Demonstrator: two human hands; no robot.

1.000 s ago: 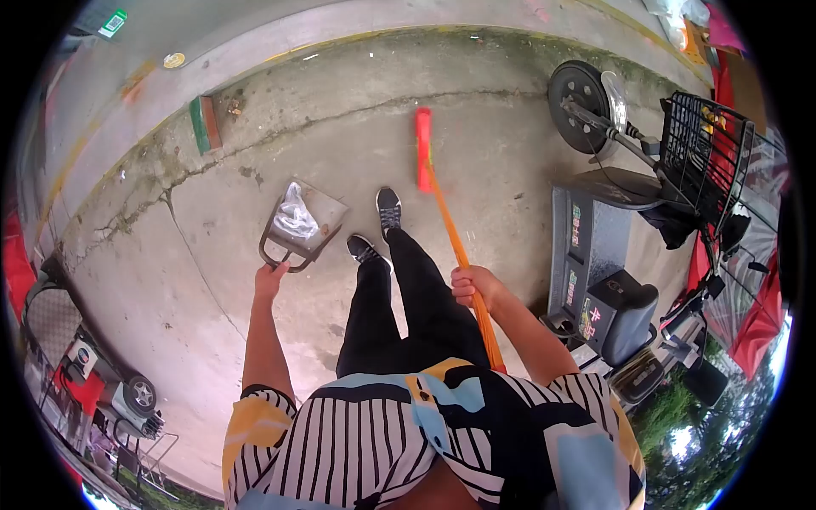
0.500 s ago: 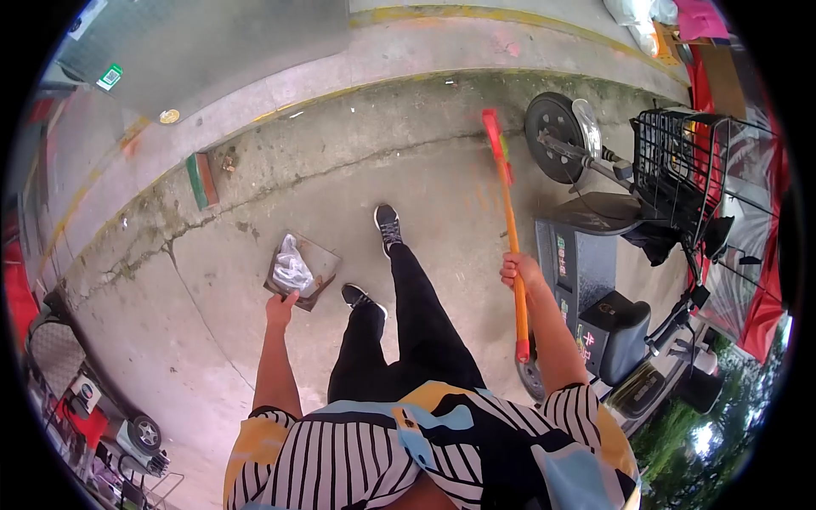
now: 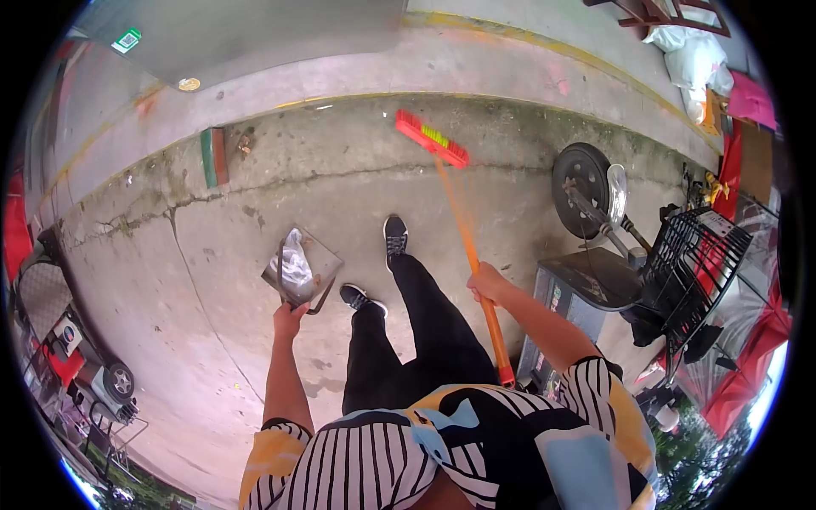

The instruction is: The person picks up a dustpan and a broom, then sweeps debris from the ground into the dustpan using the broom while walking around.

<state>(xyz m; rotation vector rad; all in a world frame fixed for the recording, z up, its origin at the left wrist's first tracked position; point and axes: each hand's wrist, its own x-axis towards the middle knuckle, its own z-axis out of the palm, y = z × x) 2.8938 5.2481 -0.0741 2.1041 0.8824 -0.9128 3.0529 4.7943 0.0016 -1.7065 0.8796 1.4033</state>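
My left hand [image 3: 290, 320] is closed round the dark handle of a dustpan [image 3: 321, 262], in which a crumpled silvery-white bag [image 3: 294, 258] lies. Closed round the orange shaft of a broom [image 3: 493, 334] is my right hand [image 3: 488, 284]. The broom's red head [image 3: 431, 138], with yellow-green bristles showing, is beyond my feet, over the concrete; whether it touches the ground I cannot tell. The shaft's red end points back toward my body.
A scooter with a front wheel [image 3: 583, 189] and a black basket [image 3: 702, 255] stands at the right. A green and brown block [image 3: 214, 157] lies by the kerb. Another wheeled vehicle [image 3: 119, 382] is at the lower left. White bags [image 3: 695, 65] lie at the upper right.
The broom head has swung left and turned so its bristles show, and my right hand has moved left. My left hand still grips the dustpan, its handle now more visible. The camera view has shifted.
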